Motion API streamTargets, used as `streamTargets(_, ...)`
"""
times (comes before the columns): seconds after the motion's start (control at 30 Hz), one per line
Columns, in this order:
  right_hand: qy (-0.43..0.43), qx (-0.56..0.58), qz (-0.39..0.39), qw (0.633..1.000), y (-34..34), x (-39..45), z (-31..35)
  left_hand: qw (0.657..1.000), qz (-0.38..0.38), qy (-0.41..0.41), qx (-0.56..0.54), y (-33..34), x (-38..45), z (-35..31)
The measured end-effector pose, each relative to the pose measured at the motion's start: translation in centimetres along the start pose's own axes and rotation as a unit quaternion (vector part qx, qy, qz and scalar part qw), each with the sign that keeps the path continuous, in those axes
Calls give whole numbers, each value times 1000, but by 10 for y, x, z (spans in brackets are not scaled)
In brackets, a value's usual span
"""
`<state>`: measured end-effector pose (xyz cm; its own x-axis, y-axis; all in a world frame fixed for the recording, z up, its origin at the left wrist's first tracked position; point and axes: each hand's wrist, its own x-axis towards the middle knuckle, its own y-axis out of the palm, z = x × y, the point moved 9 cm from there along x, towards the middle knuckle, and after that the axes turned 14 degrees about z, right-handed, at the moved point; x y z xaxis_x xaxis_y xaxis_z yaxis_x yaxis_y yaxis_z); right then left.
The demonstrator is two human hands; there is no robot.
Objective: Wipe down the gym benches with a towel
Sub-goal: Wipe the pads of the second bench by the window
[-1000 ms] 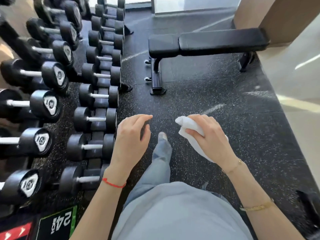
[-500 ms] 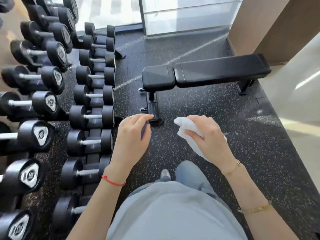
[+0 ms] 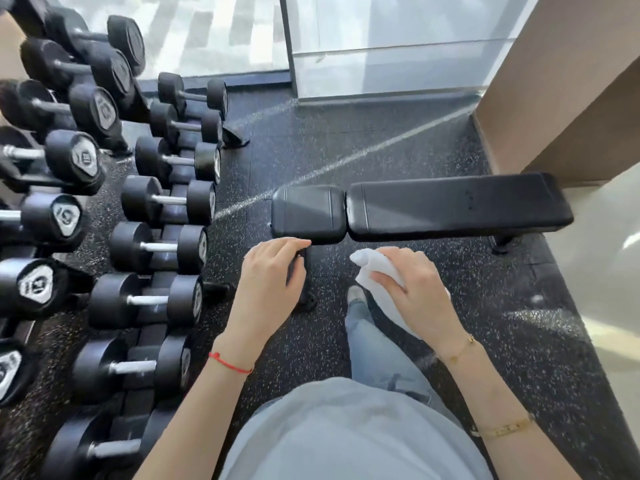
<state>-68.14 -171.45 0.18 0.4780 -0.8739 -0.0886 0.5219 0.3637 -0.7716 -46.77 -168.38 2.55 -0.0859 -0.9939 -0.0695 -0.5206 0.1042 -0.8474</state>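
A black padded gym bench point(image 3: 450, 206) lies flat across the floor just ahead of me, its short seat pad on the left and long back pad on the right. My right hand point(image 3: 414, 292) is closed around a bunched white towel point(image 3: 372, 265), held in the air just short of the bench's near edge. My left hand point(image 3: 268, 282) hovers with loosely curled, empty fingers just below the seat pad's near left corner, over the bench's front leg. Neither hand touches the pads.
A dumbbell rack point(image 3: 156, 237) with several black dumbbells runs along the left. A tan wall column point(image 3: 561, 98) stands beyond the bench's right end, and a glass wall point(image 3: 381, 39) at the back. My leg and shoe point(image 3: 356, 296) step on the speckled rubber floor.
I have walked forward, so the bench has come much closer and now lies right in front of my hands. Both hands keep their pose, the towel still in the right.
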Motion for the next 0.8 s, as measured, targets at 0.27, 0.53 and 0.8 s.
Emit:
streamTargets(0.27,-30,-44,33,998,-58,163,-93,998,-30,-47,-17,18,163,4)
streamTargets(0.53,-32,-105,76,991,-38,285,-192,996,5,-85,-1,76,267,52)
streamTargets(0.8,-11,-110,114,987,35,378,-292,995,34,-88,12,171,348,109)
